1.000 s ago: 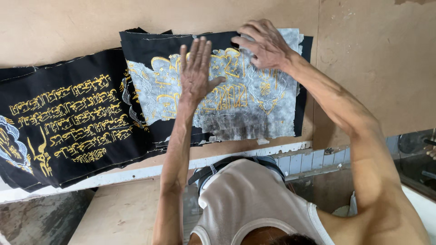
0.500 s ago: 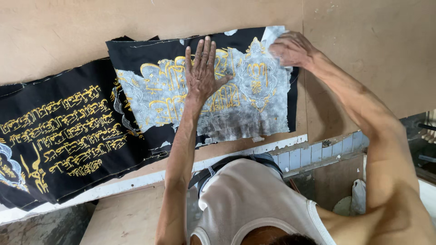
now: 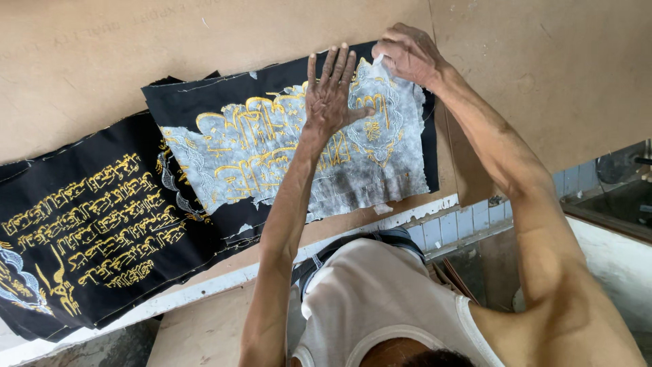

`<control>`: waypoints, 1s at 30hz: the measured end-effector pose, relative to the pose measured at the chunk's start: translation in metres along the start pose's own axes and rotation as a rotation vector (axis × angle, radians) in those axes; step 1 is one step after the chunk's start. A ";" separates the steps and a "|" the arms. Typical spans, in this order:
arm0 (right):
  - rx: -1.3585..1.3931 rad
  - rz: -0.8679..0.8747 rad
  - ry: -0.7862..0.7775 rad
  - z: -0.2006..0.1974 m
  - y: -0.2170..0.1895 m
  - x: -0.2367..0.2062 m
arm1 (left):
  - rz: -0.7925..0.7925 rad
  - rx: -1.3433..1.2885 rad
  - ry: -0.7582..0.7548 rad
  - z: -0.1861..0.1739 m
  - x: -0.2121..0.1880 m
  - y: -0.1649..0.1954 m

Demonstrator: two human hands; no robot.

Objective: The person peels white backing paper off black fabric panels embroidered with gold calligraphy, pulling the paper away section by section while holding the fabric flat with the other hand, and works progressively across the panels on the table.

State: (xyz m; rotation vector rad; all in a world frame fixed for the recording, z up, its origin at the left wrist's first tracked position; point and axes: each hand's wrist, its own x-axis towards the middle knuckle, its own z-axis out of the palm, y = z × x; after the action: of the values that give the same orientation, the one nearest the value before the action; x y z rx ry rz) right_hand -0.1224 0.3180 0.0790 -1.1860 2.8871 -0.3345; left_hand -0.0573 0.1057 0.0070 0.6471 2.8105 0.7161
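A black cloth panel (image 3: pixel 204 102) with gold embroidery lies on a brown board table (image 3: pixel 102 54). A grey-white backing sheet (image 3: pixel 380 170) covers most of the embroidery. My left hand (image 3: pixel 331 92) presses flat on the middle of that sheet, fingers spread. At the sheet's far right corner, my right hand (image 3: pixel 407 53) pinches a torn white edge of the backing.
More black panels with gold embroidered script (image 3: pixel 88 217) lie stacked to the left, overlapping the near table edge (image 3: pixel 204 285). Blue-white tiles (image 3: pixel 462 224) and a darker recess (image 3: pixel 618 190) are at the right below the table.
My right hand has moved along the top edge of the backing sheet and now pinches its corner. The left hand stays pressed flat on the sheet; the view has shifted.
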 end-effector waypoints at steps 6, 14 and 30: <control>-0.167 -0.012 -0.147 0.017 0.005 -0.051 | -0.065 0.063 -0.021 0.000 0.005 0.006; -0.007 0.092 -0.103 -0.025 -0.037 -0.115 | -0.075 0.095 -0.043 0.012 0.007 0.010; -0.060 0.042 0.010 0.007 -0.016 -0.049 | 0.076 0.065 0.166 0.023 0.045 0.032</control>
State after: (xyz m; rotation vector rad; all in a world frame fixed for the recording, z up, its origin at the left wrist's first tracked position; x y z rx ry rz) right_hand -0.0756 0.3394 0.0714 -1.1323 2.9456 -0.2560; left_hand -0.0797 0.1609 0.0001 0.7408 2.9865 0.7257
